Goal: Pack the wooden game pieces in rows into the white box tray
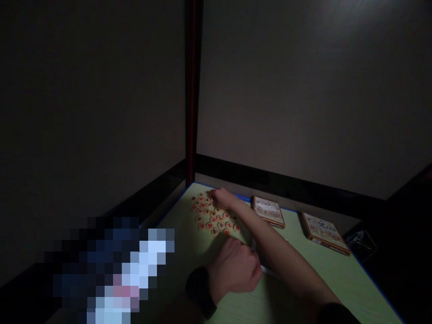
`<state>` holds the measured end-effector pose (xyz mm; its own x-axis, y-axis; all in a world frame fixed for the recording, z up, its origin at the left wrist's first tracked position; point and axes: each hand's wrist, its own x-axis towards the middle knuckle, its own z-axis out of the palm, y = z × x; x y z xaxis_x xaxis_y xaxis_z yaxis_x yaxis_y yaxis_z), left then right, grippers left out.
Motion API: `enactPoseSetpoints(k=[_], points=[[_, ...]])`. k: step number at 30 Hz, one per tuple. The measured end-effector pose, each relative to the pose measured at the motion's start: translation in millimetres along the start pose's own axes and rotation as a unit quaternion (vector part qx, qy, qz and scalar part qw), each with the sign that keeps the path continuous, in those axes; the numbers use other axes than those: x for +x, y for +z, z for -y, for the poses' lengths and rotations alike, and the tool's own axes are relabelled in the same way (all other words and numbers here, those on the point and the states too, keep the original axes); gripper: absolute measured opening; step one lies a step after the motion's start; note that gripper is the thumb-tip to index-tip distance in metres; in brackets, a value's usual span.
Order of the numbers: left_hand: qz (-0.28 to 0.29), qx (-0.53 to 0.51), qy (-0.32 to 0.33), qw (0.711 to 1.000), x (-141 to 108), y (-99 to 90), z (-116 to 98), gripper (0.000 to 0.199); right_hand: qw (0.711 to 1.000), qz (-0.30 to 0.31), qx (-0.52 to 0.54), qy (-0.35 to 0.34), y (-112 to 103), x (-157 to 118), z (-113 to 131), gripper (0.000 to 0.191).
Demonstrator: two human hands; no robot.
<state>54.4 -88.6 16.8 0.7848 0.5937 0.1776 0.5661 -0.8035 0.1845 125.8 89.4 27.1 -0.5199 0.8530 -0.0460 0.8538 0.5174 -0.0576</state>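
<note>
Round Chinese chess pieces (213, 219) with red and dark characters lie loosely grouped on the pale green table (182, 252). My right hand (223, 199) reaches to the far edge of the group. Its fingers are bent down and drawn together beside a piece (208, 193); whether a piece is between them is hidden. Closer to me, my left hand (234, 265), with a dark watch (200, 290) on the wrist, is closed with its back up. What it may hold is out of sight. A pale-edged object (268, 271) shows partly behind it, under my right forearm.
Two flat printed boxes, one (269, 210) nearer the middle and one (324, 231) further right, lie along the table's back edge. Walls meet behind the table at a dark red post (191, 90). A blurred-out patch (135, 270) covers the lower left.
</note>
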Motion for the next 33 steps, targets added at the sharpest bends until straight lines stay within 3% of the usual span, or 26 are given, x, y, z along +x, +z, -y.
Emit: enactPoseSetpoints(k=[5,8,13,16,19,25,33], points=[[0.006,-0.005,-0.004,1.0,0,2.7,0,0.029,1.0,0.001,-0.006,0.001,-5,-3,6,0.025],[0.005,-0.008,-0.027,1.0,-2,2.9,-1,0.038,1.0,-0.005,-0.009,0.016,-19,-21,1,0.027],[0.018,-0.016,-0.074,0.997,-1,3.2,-4,0.049,0.993,-0.089,0.072,0.036,-36,-107,-24,0.026],[0.021,-0.022,-0.097,0.995,1,6.2,-7,0.043,0.984,-0.121,0.126,0.045,-28,-168,-33,0.021],[0.018,-0.024,-0.113,0.993,2,9.5,-11,0.037,0.983,-0.105,0.134,0.065,-9,-205,-33,0.022],[0.032,-0.025,-0.11,0.993,2,8.8,-14,0.028,0.989,-0.08,0.098,0.071,16,-209,-24,0.014],[0.024,-0.042,-0.079,0.996,3,10.9,-7,0.027,0.98,-0.15,0.12,0.062,27,-203,-24,0.022]])
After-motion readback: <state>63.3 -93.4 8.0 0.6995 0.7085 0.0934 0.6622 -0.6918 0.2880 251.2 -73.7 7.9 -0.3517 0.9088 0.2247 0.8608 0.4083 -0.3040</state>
